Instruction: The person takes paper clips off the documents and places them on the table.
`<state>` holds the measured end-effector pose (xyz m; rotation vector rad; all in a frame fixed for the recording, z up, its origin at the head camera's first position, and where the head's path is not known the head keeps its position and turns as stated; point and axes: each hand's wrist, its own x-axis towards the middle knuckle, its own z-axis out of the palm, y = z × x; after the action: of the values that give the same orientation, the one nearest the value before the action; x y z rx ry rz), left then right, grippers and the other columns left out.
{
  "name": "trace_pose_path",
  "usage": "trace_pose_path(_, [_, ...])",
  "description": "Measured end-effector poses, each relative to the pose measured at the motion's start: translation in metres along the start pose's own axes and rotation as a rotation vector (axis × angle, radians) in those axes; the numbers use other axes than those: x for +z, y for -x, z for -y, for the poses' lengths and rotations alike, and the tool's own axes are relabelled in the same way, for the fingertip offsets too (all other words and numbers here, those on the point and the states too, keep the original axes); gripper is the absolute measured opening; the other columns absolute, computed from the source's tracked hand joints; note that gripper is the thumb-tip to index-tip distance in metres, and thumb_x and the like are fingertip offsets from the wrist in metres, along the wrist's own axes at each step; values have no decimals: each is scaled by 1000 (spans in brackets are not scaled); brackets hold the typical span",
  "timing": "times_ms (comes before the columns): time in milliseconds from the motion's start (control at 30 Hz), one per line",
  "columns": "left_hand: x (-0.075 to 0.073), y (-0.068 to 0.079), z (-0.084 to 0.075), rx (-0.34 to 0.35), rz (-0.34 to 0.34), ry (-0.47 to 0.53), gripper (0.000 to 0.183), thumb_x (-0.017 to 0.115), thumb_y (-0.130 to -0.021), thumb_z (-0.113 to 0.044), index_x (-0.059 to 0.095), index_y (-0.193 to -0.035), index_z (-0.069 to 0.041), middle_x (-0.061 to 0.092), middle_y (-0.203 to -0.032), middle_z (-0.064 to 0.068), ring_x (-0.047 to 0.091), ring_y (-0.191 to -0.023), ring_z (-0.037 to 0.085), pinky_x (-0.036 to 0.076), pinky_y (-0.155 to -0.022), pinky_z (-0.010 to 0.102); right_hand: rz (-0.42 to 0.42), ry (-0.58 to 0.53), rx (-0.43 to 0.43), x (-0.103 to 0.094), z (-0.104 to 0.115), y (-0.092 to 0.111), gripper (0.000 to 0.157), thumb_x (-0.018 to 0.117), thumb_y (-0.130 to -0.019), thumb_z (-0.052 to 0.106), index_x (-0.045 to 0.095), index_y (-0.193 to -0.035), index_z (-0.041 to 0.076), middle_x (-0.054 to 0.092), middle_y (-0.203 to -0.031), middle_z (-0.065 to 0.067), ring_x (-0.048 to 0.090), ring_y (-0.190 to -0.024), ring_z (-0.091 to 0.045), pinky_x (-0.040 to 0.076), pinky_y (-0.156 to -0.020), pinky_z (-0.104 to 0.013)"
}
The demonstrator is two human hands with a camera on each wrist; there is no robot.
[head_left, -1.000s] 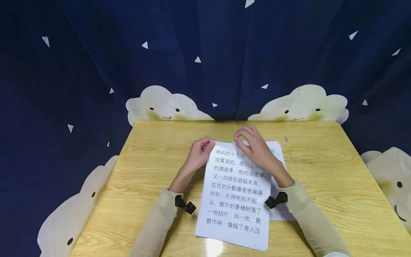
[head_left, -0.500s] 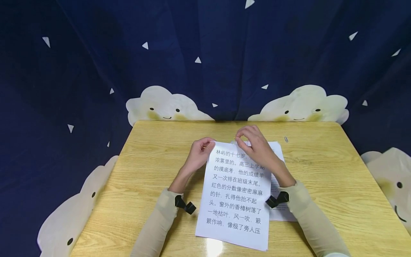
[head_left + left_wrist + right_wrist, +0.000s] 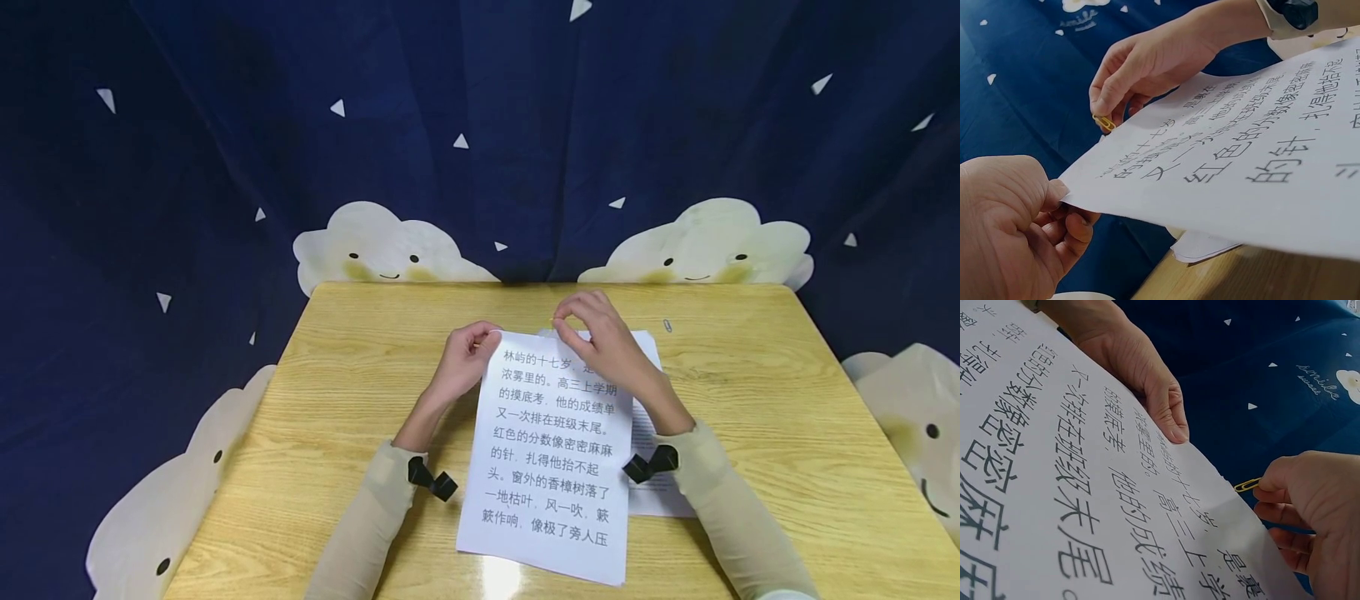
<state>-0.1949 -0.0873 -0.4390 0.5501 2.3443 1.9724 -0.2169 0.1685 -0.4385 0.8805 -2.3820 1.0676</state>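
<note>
The printed sheet (image 3: 551, 467), covered in large Chinese characters, was raised at its top edge above the wooden table (image 3: 772, 433). At the sheet's top-left corner, the person's left hand (image 3: 467, 357) gripped the paper, thumb on the printed face and fingers curled underneath. At the sheet's top edge, right of its middle, the right hand (image 3: 603, 348) pinched a small yellow paper clip (image 3: 1104, 122) between thumb and forefinger. The clip's free end met that edge or lay just beside it; whether the clip had slipped over the paper could not be told.

A second sheet (image 3: 651, 487), bearing finer print, lay lower than the printed sheet and stuck out past its right side. Beyond the printed sheet's top-right corner, well apart from it, another paper clip (image 3: 667, 326) lay on the table. Beige sleeves (image 3: 371, 521), each with a black device (image 3: 433, 478) at the wrist, flanked the printed sheet. Past its top edge, behind the table, hung a dark blue curtain (image 3: 480, 75) patterned with white triangles and clouds.
</note>
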Motion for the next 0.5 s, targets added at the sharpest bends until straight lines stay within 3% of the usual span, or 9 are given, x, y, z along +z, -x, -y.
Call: trace_pose_path(500, [0,-1,4,2,-26,-17,22,54,-107,-1,69,-110,14,70,-91,30,63,-67,21,49,-58,23,-9,-2,-4,-7,-2,0,5,68,-101,10,72,-100,6,68,-111,-9,53,-112,-29,39,-100,-47])
